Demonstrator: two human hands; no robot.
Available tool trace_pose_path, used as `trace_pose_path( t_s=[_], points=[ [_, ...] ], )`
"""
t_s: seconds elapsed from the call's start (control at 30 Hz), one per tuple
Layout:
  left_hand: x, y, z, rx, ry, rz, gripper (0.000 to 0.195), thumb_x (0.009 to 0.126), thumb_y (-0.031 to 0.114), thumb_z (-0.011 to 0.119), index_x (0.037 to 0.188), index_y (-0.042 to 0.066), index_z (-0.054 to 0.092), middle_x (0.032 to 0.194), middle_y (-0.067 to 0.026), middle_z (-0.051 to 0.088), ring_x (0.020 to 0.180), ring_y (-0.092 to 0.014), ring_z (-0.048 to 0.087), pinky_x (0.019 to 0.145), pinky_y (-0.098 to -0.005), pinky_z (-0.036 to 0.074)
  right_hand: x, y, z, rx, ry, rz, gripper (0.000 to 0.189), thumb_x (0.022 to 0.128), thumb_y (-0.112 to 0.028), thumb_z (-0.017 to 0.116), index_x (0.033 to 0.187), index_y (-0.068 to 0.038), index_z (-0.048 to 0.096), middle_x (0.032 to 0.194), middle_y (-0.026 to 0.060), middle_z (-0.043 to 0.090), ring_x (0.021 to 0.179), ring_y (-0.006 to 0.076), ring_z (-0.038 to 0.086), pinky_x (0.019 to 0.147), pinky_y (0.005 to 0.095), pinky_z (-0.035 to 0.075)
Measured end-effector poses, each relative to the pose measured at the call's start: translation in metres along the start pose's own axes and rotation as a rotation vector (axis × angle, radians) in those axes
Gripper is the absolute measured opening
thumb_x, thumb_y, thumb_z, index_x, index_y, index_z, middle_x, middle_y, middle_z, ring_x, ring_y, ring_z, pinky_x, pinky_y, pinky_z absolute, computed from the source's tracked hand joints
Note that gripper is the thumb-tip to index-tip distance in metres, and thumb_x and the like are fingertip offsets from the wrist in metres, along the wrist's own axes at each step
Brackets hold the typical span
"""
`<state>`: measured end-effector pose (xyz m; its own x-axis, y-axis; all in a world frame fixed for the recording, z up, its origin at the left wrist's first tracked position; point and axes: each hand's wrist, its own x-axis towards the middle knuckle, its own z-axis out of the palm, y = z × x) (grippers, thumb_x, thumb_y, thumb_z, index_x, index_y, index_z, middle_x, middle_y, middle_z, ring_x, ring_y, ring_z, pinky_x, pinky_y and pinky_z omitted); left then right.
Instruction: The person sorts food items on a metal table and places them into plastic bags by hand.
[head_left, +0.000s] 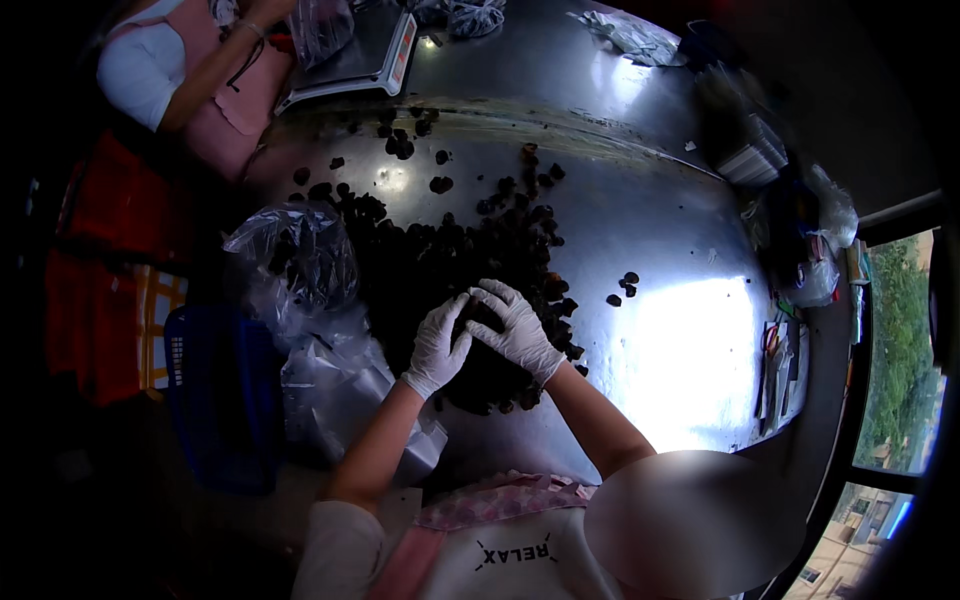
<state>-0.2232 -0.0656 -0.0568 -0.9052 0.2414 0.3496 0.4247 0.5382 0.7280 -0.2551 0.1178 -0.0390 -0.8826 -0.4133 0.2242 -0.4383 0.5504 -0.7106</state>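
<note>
Both my hands wear thin white gloves and meet over a large heap of small dark rounded pieces (442, 255), whose kind I cannot tell. My left hand (441, 345) curves its fingers around a dark piece at the heap. Fingers of my right hand (517, 326) bend over a dark piece from the other side, fingertips close to those of the left. A clear plastic bag (304, 255) with some dark pieces in it lies left of the heap, and more clear plastic bags (337, 390) lie below it.
A scale (390, 71) stands across the metal table (480, 442), near a person in a pink apron (240, 97). A blue plastic basket (225, 397) and red crates (90, 322) are at left. Scissors (771, 339), stacked white trays (754, 154) and bags line the right side.
</note>
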Motion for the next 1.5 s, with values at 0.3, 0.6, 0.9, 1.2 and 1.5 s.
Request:
trace_pose_path(
  t_s=[0.3, 0.6, 0.9, 1.2, 1.5],
  points=[
    [-0.101, 0.055, 0.015, 0.291, -0.235, 0.004, 0.083, 0.071, 0.044, 0.07, 0.14, 0.015, 0.035, 0.143, -0.0178, 0.033, 0.131, -0.036, 0.032, 0.107, -0.0539, 0.025, -0.122, -0.022, 0.014, -0.324, 0.029, -0.114, 0.062, 0.07, -0.037, 0.073, 0.127, -0.02, 0.053, 0.135, 0.0089, 0.044, 0.13, 0.0365, 0.035, 0.102, 0.0546, 0.031],
    [-0.084, 0.011, 0.043, 0.484, -0.333, 0.144, 0.085, 0.066, 0.043, 0.074, 0.137, 0.01, 0.04, 0.143, -0.0304, 0.021, 0.131, -0.047, 0.025, 0.102, -0.0644, 0.025, -0.113, -0.024, 0.039, -0.408, 0.042, 0.247, 0.068, 0.074, -0.043, 0.068, 0.137, -0.031, 0.043, 0.149, 0.0157, 0.024, 0.137, 0.0479, 0.012, 0.1, 0.07, 0.019],
    [0.065, -0.005, 0.05, 0.512, -0.553, -0.076, 0.102, 0.065, 0.052, 0.076, 0.143, 0.008, 0.029, 0.151, -0.0264, 0.0, 0.135, -0.048, 0.017, 0.11, -0.0554, 0.018, -0.002, 0.051, 0.006, -0.459, 0.106, 0.274, 0.064, 0.072, -0.036, 0.069, 0.13, -0.018, 0.05, 0.144, 0.0142, 0.035, 0.134, 0.0421, 0.025, 0.106, 0.0599, 0.023],
    [0.031, -0.007, 0.022, 0.173, -0.431, 0.039, 0.055, 0.08, 0.025, 0.066, 0.129, 0.006, 0.05, 0.145, -0.0174, 0.034, 0.13, -0.034, 0.035, 0.109, -0.0454, 0.027, -0.038, 0.041, -0.012, -0.346, -0.08, 0.067, 0.067, 0.069, -0.025, 0.074, 0.131, -0.016, 0.05, 0.141, 0.0087, 0.041, 0.128, 0.0359, 0.037, 0.103, 0.0486, 0.034],
    [-0.113, 0.058, 0.024, 0.264, -0.649, 0.078, 0.045, 0.084, 0.029, 0.056, 0.122, 0.006, 0.054, 0.14, -0.0162, 0.039, 0.131, -0.033, 0.033, 0.111, -0.0492, 0.022, -0.143, -0.016, 0.016, -0.402, -0.172, 0.18, 0.062, 0.077, -0.036, 0.068, 0.134, -0.023, 0.048, 0.145, 0.0074, 0.036, 0.132, 0.0367, 0.03, 0.106, 0.0582, 0.022]
  ],
)
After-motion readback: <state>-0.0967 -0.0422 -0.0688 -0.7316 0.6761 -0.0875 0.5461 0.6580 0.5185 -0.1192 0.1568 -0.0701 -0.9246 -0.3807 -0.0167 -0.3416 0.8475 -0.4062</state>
